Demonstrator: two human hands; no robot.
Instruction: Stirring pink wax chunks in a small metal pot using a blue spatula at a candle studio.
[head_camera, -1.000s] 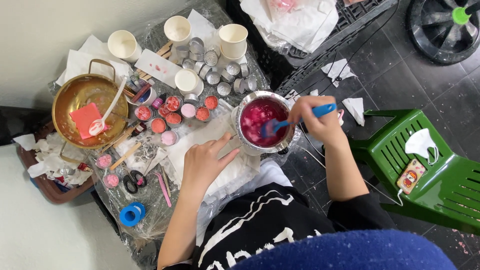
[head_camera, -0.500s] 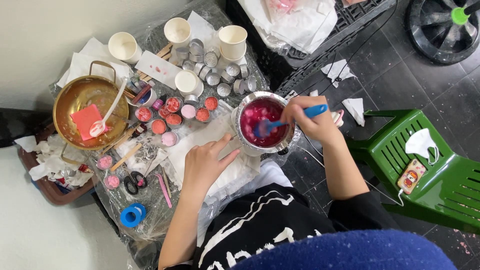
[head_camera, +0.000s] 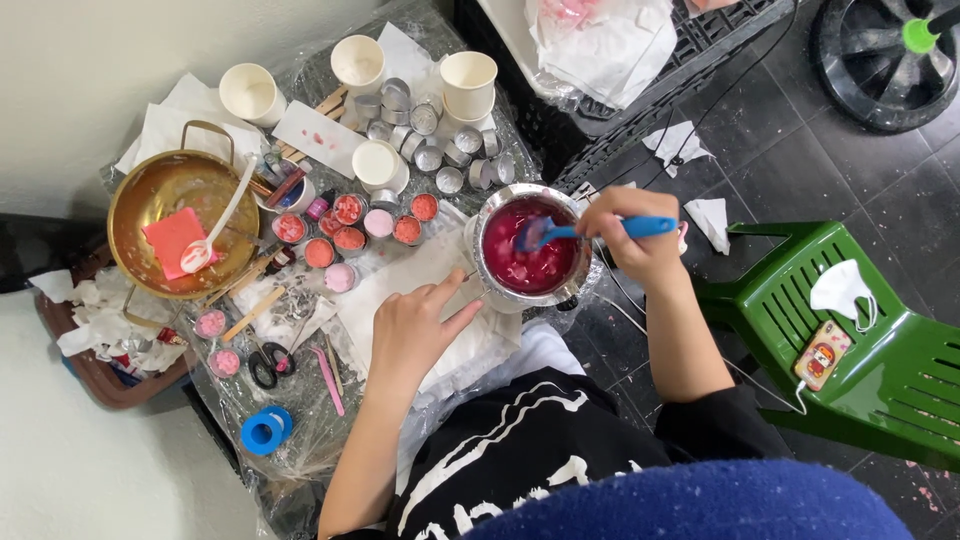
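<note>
Right hand (head_camera: 632, 232) fisted around blue spatula (head_camera: 590, 231)

Floor (head_camera: 800, 150) of dark grey square tiles with pale grout lines, speckled here and there with small light flecks. Off-white wall (head_camera: 100, 50) along the upper left, plain, evenly lit; soft daylight-like light, no hard shadows. Green plastic chair (head_camera: 880, 370) with a slatted seat stands at right, on the tiles. Black plastic crate (head_camera: 700, 40) at top centre, lattice top showing. Black round fan base (head_camera: 885, 60) in the top right corner, a green knob (head_camera: 921, 30) on it. Thin dark cable (head_camera: 730, 90) runs across the tiles between crate and chair. Low bench (head_camera: 300, 450) draped in clear plastic sheet.
</note>
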